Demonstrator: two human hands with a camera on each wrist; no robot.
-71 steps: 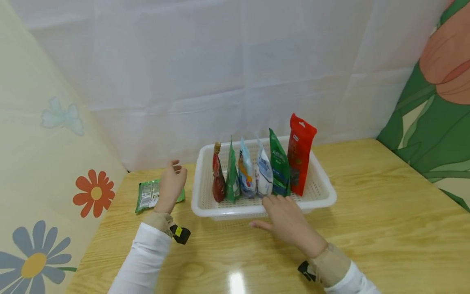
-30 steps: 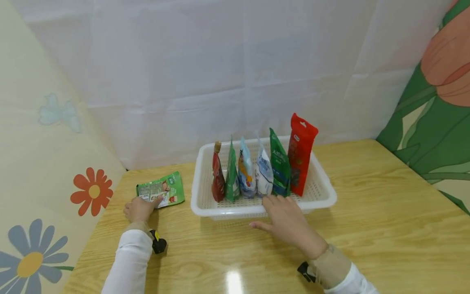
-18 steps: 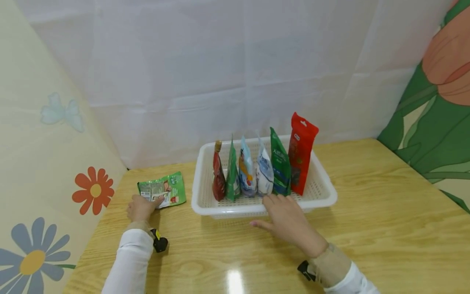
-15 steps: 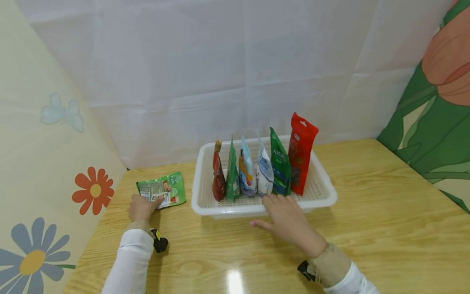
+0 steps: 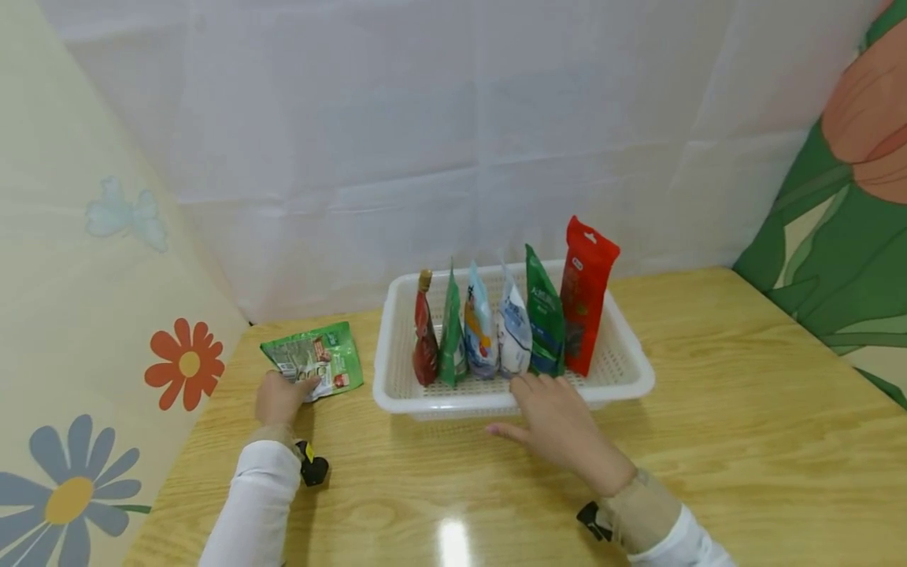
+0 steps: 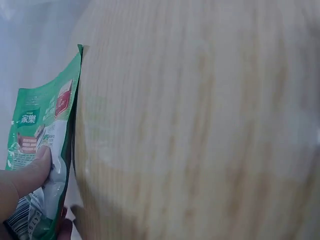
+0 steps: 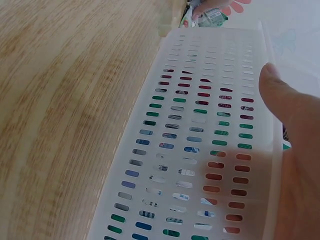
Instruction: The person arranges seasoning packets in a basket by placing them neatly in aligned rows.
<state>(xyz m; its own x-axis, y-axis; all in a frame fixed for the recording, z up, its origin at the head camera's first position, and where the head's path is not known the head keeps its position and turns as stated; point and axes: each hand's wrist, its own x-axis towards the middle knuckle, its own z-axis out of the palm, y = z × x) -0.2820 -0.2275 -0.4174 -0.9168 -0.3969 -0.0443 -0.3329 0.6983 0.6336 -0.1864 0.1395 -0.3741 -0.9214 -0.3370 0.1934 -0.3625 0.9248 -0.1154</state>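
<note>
My left hand (image 5: 279, 400) pinches a green seasoning pouch (image 5: 343, 356) by its near left edge, left of the basket. In the left wrist view the thumb (image 6: 35, 172) lies across the printed face, fingertips behind, and the pouch's far edge is tilted up off the table. My right hand (image 5: 563, 425) holds the near rim of a white plastic basket (image 5: 446, 406). Its fingers hook over the rim, and reddish finger colour shows through the slots in the right wrist view; the thumb (image 7: 277, 87) stays along the outside.
Inside the basket several packs stand in a row: a red spouted pouch (image 5: 425, 346), a green pouch (image 5: 452, 339), a light blue bag (image 5: 481, 335), a white-blue bag (image 5: 514, 331), a dark green bag (image 5: 544, 323) and a tall red pack (image 5: 588, 291). A white cloth wall (image 5: 397, 157) rises behind.
The left hand came from over the pouch to its near left edge and took hold. The pouch has since shifted and tilted slightly. The right hand keeps its place on the basket.
</note>
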